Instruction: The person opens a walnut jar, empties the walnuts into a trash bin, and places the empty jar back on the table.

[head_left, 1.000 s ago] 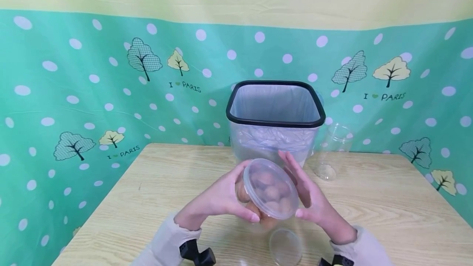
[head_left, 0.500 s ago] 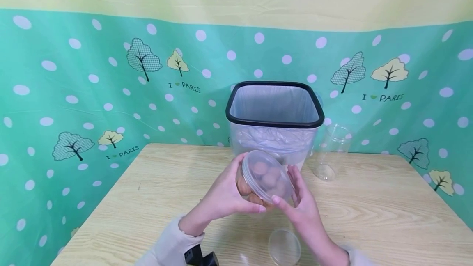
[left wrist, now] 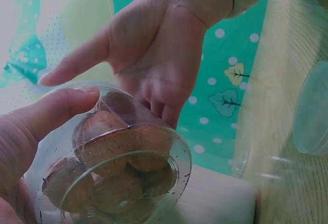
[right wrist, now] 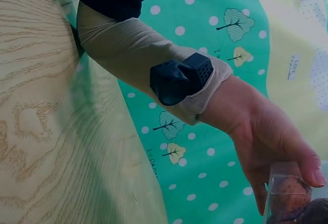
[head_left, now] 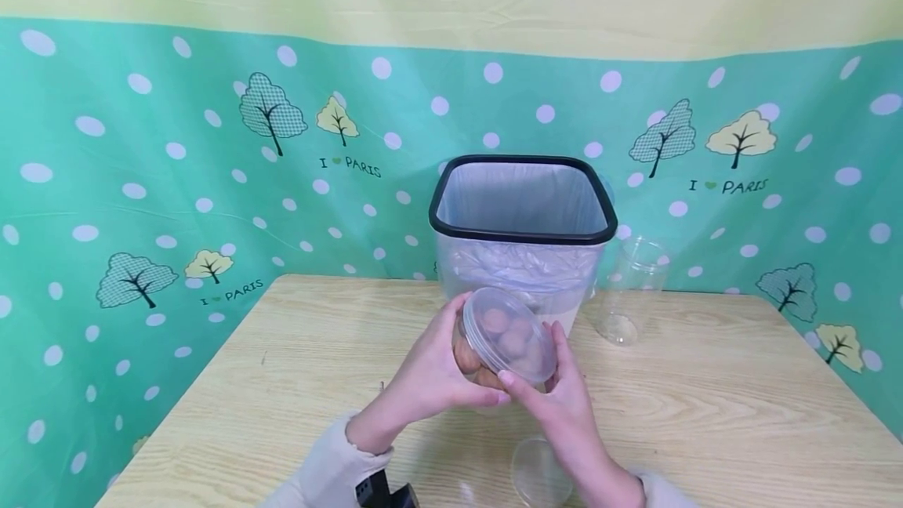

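A short clear plastic jar (head_left: 466, 355) of brown round nuts (left wrist: 110, 137), walnuts by their look, is held tilted above the table. My left hand (head_left: 437, 375) grips its side, thumb across the near wall; the right wrist view also shows this left hand (right wrist: 266, 126) on the jar. The translucent lid (head_left: 511, 335) sits on the jar's mouth, facing up and to the right. My right hand (head_left: 564, 402) grips the lid's rim, thumb on the near edge and fingers on the far right. In the left wrist view, the right hand (left wrist: 159, 55) reaches across behind the jar.
Behind the hands stands a bin with a black rim (head_left: 522, 237) and a plastic liner. A tall clear jar (head_left: 635, 296) is right of it. Another round translucent lid (head_left: 539, 473) lies on the wooden table (head_left: 705, 398) near the front. A patterned green curtain (head_left: 395, 202) hangs behind.
My right hand has come in from beside the jar and taken hold of the lid's rim. The jar has risen slightly, still in my left hand.
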### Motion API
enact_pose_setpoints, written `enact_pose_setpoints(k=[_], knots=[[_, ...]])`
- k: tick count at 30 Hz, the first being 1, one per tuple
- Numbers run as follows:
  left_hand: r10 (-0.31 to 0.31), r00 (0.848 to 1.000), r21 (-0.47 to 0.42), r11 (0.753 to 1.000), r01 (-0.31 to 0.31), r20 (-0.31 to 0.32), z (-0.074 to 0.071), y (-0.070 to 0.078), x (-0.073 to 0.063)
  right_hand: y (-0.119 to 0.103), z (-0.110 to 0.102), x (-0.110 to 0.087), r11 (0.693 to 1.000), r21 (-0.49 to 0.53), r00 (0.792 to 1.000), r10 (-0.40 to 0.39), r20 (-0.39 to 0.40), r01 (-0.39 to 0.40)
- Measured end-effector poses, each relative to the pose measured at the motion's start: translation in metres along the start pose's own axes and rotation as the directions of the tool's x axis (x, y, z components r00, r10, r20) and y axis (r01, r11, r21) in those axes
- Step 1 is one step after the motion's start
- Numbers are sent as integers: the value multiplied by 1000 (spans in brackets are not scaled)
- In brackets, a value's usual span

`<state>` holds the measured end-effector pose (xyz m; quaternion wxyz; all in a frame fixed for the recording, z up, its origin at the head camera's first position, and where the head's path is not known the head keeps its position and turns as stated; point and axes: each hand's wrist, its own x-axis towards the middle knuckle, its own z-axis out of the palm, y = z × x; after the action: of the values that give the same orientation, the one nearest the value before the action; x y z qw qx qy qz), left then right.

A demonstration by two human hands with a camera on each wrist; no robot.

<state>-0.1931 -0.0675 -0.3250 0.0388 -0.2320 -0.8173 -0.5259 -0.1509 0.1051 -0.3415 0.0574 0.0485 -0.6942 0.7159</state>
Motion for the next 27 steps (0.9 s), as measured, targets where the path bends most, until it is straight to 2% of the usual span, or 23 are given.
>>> enact_pose_setpoints(k=[7,13,22,27], knots=[[-19,1000,-22,1000,19,8,-1,-2,1,3,3,3,1000,4,1000,-7,-29,7],[-23,999,-59,998,26,49,-4,-2,2,4,-1,4,1000,2,1000,-20,-23,20],[-35,994,-81,996,43,108,-10,-2,4,8,-9,8,992,33,992,-121,31,119],[-12,987,-151,988,37,163,-13,-5,6,10,-16,10,985,63,982,-165,90,160]])
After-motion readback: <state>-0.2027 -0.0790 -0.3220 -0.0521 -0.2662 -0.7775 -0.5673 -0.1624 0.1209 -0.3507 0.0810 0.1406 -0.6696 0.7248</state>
